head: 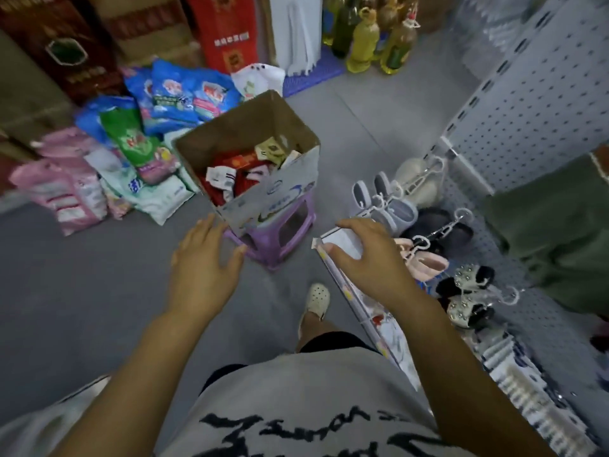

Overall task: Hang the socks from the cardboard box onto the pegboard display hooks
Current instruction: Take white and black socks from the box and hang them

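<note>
- The open brown cardboard box (pixel 283 199) is sitting on a small purple plastic stool (pixel 280 239), turned so one corner is pointing back at the person.
- The packaged socks (pixel 237 179), red and white with paper labels, are lying in a loose heap at the bottom of it, none of them lifted yet.
- The left hand (pixel 204 258) is hovering just beside that near corner. The socks are lying ahead of its fingertips and a little to the right, down over the rim.
- That makes the left the nearer hand. My read is that the reach needs to go up over the box wall and then down.
- The left fingers (pixel 211 225) are spread wide and relaxed, gripping nothing and not quite touching the cardboard.
- The right hand (pixel 365 255) is resting on the corner of a white shelf edge (pixel 342 240), well to the right of the box.
- Its fingers are arching loosely over the top, with the thumb lying against the front strip, and it is carrying no sock.
- The grey perforated metal pegboard (pixel 527 120) is standing off to the right, with pale slippers (pixel 395 206) already dangling from its lower hooks.
- Whether any hooks are free is hard to tell through the blur.
</note>
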{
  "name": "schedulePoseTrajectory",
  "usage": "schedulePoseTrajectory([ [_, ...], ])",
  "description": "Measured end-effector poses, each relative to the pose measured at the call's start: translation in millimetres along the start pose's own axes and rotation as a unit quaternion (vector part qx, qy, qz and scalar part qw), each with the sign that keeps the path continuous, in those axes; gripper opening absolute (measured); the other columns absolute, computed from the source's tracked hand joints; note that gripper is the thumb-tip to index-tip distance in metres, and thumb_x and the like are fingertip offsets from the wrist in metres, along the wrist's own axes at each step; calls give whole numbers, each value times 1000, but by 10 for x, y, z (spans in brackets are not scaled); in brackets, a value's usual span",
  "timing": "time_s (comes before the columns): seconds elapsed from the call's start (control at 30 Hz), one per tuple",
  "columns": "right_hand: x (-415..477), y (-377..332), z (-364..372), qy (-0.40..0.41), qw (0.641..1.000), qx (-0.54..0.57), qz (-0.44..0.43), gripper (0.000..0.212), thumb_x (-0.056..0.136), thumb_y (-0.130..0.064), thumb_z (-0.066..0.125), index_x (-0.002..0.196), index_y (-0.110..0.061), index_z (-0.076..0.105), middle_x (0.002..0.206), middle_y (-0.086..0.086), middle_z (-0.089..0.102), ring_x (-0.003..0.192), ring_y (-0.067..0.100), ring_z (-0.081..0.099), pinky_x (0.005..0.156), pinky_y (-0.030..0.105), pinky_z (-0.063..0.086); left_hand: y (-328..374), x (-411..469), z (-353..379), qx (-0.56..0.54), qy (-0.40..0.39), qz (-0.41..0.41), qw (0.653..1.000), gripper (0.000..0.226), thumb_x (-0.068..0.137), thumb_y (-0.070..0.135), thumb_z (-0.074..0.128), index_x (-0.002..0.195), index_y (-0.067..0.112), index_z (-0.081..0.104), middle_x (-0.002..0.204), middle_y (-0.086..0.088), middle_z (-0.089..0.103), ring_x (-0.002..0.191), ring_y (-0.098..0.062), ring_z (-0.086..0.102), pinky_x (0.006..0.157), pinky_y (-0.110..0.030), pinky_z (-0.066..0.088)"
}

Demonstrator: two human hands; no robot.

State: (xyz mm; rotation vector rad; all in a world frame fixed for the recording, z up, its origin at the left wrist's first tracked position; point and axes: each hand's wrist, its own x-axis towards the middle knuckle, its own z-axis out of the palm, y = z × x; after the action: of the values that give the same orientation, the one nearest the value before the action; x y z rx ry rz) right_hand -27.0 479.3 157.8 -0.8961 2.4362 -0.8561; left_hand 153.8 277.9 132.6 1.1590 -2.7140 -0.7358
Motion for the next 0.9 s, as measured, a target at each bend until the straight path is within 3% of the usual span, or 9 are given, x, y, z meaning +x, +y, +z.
schedulePoseTrajectory([
  [0.1, 607, -23, -103, -25, 999, -17, -28, 44, 90, -33, 74, 127, -12, 64, 129, 7, 63, 124, 26, 51, 99, 17, 29, -38, 431, 41, 6, 1, -41, 999, 57, 98, 39, 62, 147, 13, 51, 163, -10, 36, 151, -30, 31, 120, -51, 28],
  [0.23, 1457, -85, -204, -58, 995, -45, -68, 40, 89, -31, 75, 124, -15, 66, 125, 8, 65, 121, 30, 54, 99, 26, 34, -124, 1049, 87, -1, 20, -91, 996, 54, 97, 38, 63, 145, 13, 54, 161, -14, 38, 147, -36, 37, 118, -54, 33],
  [0.53, 2827, -357, 292, -152, 981, -79, -88, 39, 91, -33, 73, 124, -13, 67, 122, 6, 68, 113, 24, 59, 94, 26, 41, -638, 1819, 238, -80, -6, -236, 969, 67, 98, 36, 64, 151, 3, 39, 162, -21, 33, 148, -36, 33, 119, -47, 30],
  [0.6, 3087, -427, 506, -172, 979, -76, -76, 35, 91, -32, 73, 120, -15, 68, 115, 0, 69, 103, 9, 61, 90, 19, 44, -781, 2070, 233, -100, -16, -254, 962, 70, 99, 38, 60, 153, 2, 34, 160, -21, 35, 146, -36, 36, 117, -47, 33],
  [0.67, 3303, -520, 707, -181, 980, -61, -55, 27, 91, -30, 73, 113, -16, 71, 96, -15, 63, 82, -11, 58, 74, -1, 39, -932, 2344, 207, -114, -41, -268, 956, 71, 101, 40, 56, 154, 1, 30, 160, -22, 35, 143, -37, 38, 114, -46, 35],
  [0.7, 3411, -558, 818, -183, 981, -57, -37, 23, 91, -30, 72, 109, -17, 71, 91, -20, 59, 77, -15, 57, 68, -3, 38, -1017, 2488, 197, -117, -62, -268, 954, 71, 102, 41, 54, 155, 1, 27, 160, -22, 33, 143, -38, 38, 114, -46, 35],
  [0.73, 3511, -585, 938, -188, 981, -55, -14, 19, 92, -29, 71, 106, -17, 71, 90, -20, 60, 79, -11, 60, 68, 0, 38, -1103, 2622, 184, -112, -80, -264, 955, 72, 103, 42, 52, 155, 1, 26, 160, -22, 31, 143, -38, 39, 113, -47, 36],
  [0.8, 3704, -595, 1203, -211, 976, -47, 37, 22, 94, -30, 68, 107, -13, 71, 100, -6, 70, 94, 10, 66, 79, 17, 47, -1277, 2887, 172, -82, -105, -250, 959, 70, 103, 43, 50, 154, 0, 27, 158, -22, 34, 138, -39, 43, 108, -48, 42],
  [0.9, 3974, -590, 1600, -249, 961, -37, 115, 35, 98, -34, 62, 124, -11, 67, 123, 8, 68, 114, 25, 62, 97, 39, 52, -1525, 3230, 228, -47, -123, -244, 961, 65, 104, 46, 47, 149, 1, 35, 148, -21, 45, 125, -38, 52, 95, -47, 47],
])
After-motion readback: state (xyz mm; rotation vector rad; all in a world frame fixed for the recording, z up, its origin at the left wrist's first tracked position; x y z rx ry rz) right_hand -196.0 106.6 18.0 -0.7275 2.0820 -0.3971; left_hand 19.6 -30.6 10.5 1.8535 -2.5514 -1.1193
